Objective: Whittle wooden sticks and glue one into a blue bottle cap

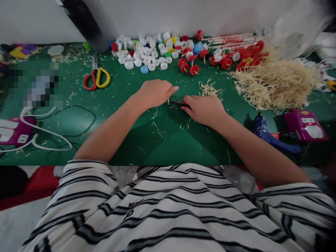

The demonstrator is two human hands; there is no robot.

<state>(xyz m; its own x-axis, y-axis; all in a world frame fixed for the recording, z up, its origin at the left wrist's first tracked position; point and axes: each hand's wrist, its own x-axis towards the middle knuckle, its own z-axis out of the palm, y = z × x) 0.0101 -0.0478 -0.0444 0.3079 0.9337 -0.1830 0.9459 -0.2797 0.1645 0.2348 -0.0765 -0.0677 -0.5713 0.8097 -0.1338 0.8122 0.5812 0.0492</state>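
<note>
My left hand is closed, thumb stretched to the right. From under its fingers pokes the pale tip of a thin wooden stick; the rest of it is hidden. My right hand is wrapped round a slim knife with a dark blade, its handle mostly covered. The blade points left, close to the stick tip; whether they touch, I cannot tell. Just beyond the right hand lies a small heap of pale wood shavings. Loose curls of wood are scattered on the green table below both hands.
Scissors lie at left. Along the back are many bottle caps, red cap spinning tops and a big shavings pile. A blue glue gun and purple power box sit right; a black bottle stands behind.
</note>
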